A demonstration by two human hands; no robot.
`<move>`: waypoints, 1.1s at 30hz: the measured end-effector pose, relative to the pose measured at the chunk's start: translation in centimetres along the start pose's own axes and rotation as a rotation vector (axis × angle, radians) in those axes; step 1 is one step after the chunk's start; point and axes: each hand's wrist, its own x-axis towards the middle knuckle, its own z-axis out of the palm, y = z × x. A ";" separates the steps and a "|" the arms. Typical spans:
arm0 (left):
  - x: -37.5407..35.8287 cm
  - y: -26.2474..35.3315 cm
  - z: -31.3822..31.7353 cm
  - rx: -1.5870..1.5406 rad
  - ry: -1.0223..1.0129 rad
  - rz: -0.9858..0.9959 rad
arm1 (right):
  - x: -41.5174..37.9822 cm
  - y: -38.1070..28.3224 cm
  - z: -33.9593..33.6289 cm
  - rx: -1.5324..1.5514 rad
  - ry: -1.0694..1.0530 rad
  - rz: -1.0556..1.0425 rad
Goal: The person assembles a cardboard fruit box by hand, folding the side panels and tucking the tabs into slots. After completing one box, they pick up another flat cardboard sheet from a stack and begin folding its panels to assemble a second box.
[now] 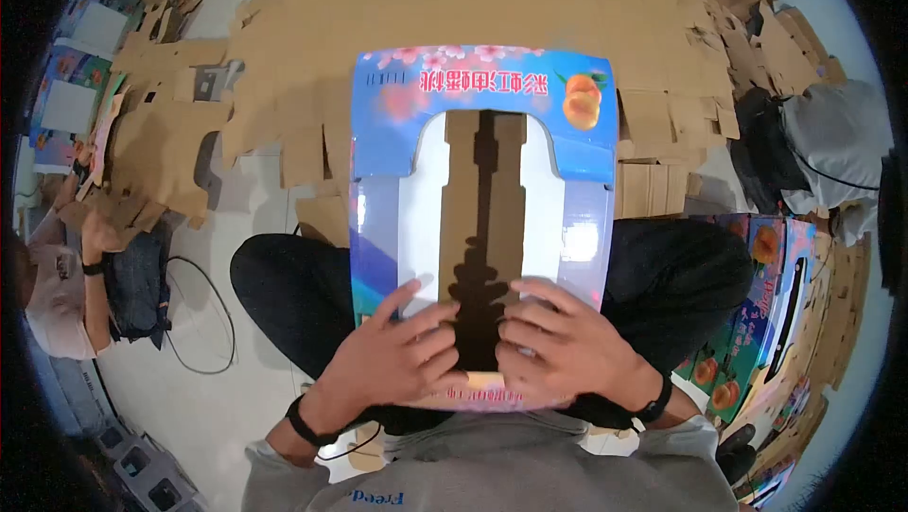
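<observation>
A blue printed cardboard fruit box [482, 86] with peaches, pink blossoms and upside-down lettering rests in front of my crossed legs. Its top has a wide cut-out, and white flaps [419, 200] border a brown interior in shadow. My left hand [407, 347] grips the near left part of the box, fingers bent over the flap and the near edge. On the near right part, my right hand [563, 342] does likewise, its fingertips reaching over the opening. Both thumbs are mostly hidden. Each wrist wears a black band.
Flattened brown cardboard [530, 1] covers much of the floor ahead. To the right stands another printed fruit box [757, 323], below a seated person's grey clothing [832, 143]. At left, a person's arm [93, 238] is near a printed box [71, 101]; a black cable [232, 323] loops across the tiles.
</observation>
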 end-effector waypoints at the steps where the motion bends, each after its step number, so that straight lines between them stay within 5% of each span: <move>1: -0.2 0.3 -0.2 0.006 0.000 0.024 | -0.3 -0.5 0.2 0.053 0.045 0.024; 9: -0.3 -1.0 2.0 -0.195 -0.024 0.007 | -1.1 0.9 1.6 0.029 -0.011 0.037; 17: 1.0 -3.4 1.2 -0.005 0.008 -0.057 | 1.6 1.2 0.9 -0.116 0.003 0.175; 27: -0.6 -3.2 0.3 0.024 0.076 0.059 | 0.2 1.8 0.5 -0.103 -0.029 0.017; 30: 0.6 -4.2 1.3 0.083 -0.067 0.010 | 0.5 2.8 1.2 -0.112 -0.082 0.058; 33: 1.4 -4.4 1.0 0.007 -0.005 -0.053 | 1.0 3.3 0.8 -0.053 -0.017 0.058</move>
